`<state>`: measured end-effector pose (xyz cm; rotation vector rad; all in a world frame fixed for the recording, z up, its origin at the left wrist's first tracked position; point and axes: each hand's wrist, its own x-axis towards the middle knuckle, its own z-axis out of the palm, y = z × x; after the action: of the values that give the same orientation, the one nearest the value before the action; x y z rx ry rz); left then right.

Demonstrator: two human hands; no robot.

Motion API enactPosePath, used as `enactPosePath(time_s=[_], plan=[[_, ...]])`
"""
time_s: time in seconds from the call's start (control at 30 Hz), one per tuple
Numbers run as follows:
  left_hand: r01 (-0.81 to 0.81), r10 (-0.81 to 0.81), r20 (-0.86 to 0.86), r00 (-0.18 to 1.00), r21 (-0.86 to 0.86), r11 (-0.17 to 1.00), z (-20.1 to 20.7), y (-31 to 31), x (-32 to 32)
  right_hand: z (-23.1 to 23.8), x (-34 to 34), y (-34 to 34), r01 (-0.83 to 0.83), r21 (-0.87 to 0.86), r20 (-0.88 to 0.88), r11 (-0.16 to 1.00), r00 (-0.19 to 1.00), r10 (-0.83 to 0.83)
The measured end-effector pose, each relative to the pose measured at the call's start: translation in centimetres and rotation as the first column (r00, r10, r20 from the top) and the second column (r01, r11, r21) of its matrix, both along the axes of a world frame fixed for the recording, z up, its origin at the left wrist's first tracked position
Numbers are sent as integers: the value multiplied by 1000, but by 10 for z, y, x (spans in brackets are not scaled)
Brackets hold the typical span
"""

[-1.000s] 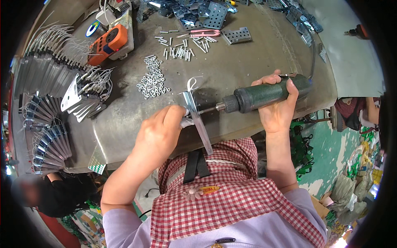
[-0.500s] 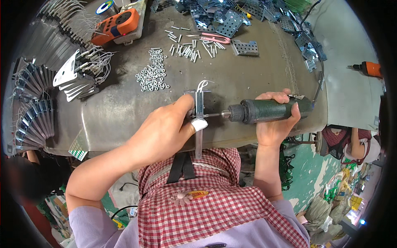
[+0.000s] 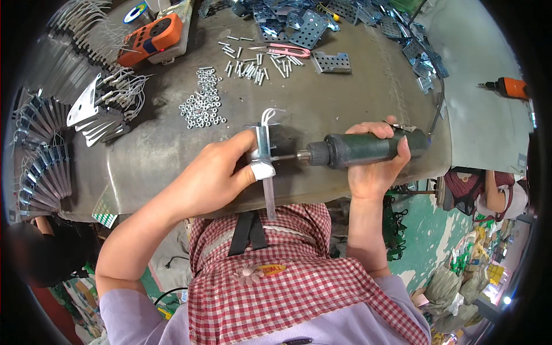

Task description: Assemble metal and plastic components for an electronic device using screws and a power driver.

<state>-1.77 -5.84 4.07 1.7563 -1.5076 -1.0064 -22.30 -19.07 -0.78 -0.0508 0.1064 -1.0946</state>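
My left hand (image 3: 215, 178) is closed round the upper end of a narrow, upright strip-shaped part (image 3: 269, 201). This part has a metal bracket at its top and white wires looping out, and its lower end hangs past the table edge. A white wrap (image 3: 263, 170) covers the tip of my left thumb, which presses on the part. My right hand (image 3: 371, 181) grips a dark green corded electric screwdriver (image 3: 359, 150), held sideways. Its thin bit points left and reaches the part beside my left fingers; the exact contact is hidden.
Loose nuts (image 3: 204, 106) and screws (image 3: 250, 69) lie beyond my hands, near pink-handled snips (image 3: 287, 50). Perforated metal plates (image 3: 307, 31) pile up at the back. Similar wired parts (image 3: 46, 172) stand at left, below an orange power strip (image 3: 150, 40). An orange driver (image 3: 509, 88) lies far right.
The view has shifted slightly, so the table things appear further left. Both hands keep their grips, and the strip-shaped part leans a little more, its top toward the left.
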Motion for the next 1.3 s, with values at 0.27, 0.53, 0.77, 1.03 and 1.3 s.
enactPosePath(time_s=[0.27,0.53,0.77,1.03,1.3], plan=[[-112,223,-335,916,318,941,-8,10,5,-9,-7,-5,91,-124,-338,988,932,-128],[-117,265,-430,863,339,933,-11,9,5,-11,-8,-8,98,-128,-336,987,932,-136],[-139,254,-437,863,278,950,-14,10,4,-10,-9,-7,110,-138,-366,984,918,-154],[-159,252,-360,898,268,950,-16,10,4,-6,-3,-5,122,-116,-351,986,923,-156],[-200,344,-438,830,342,918,-9,12,-4,-2,2,-3,106,-61,-372,992,920,-121]])
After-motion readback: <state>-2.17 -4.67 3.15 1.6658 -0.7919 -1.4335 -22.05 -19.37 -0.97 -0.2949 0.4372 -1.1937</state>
